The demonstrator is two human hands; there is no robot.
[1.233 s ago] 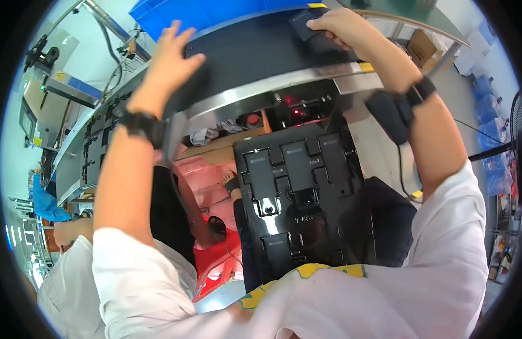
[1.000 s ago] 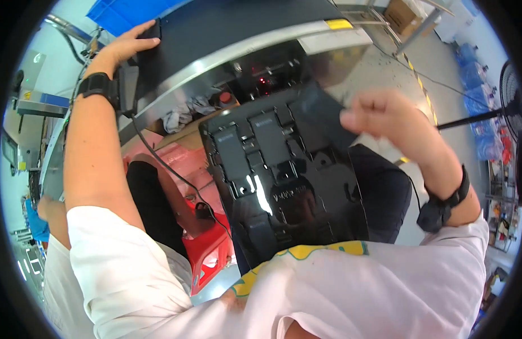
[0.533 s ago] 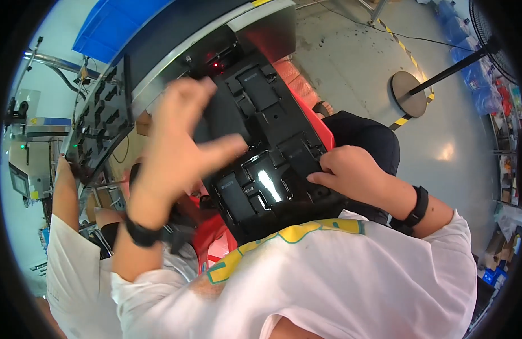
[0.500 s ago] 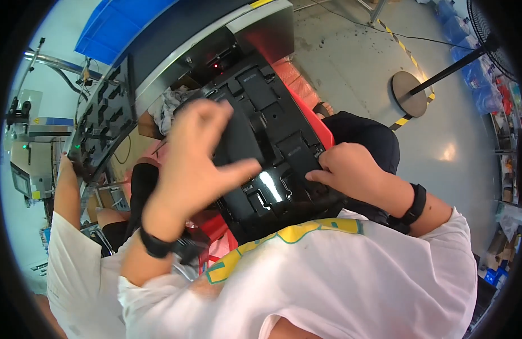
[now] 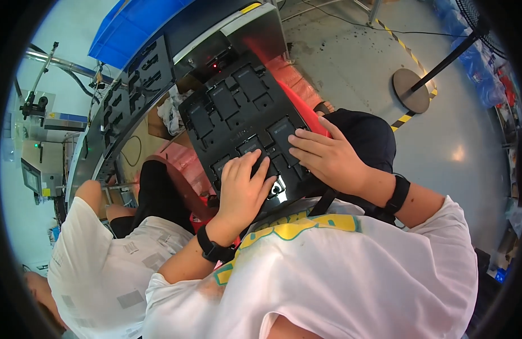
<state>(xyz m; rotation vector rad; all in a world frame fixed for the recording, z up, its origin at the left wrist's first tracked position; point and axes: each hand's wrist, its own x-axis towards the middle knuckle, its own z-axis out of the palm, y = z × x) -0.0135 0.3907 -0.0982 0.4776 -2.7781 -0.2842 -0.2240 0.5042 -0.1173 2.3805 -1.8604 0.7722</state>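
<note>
Across my lap lies a black moulded tray [image 5: 211,152] with shaped recesses. Flat black rectangular pieces sit in several of them, such as the black piece [image 5: 252,85] at the far end. My left hand [image 5: 241,189] rests palm down on the near part of the tray, its spread fingertips touching a piece there. My right hand [image 5: 335,159] lies over the tray's right edge, fingers stretched onto another black piece [image 5: 282,134]. Neither hand grips anything. The palms and fingers hide parts of the near recesses.
A second black tray [image 5: 117,113] leans along the bench at left, near a seated co-worker's sleeve [image 5: 83,226]. Beyond are a blue bin [image 5: 125,34] and a metal-edged bench [image 5: 249,28]. Red plastic sheeting [image 5: 297,85] lies beyond my tray. A fan base [image 5: 410,90] stands at right.
My left hand has come down from a blurred, raised position onto the tray. My right hand has opened from its edge grip and spread inward. The co-worker's tray has shifted up toward the bench.
</note>
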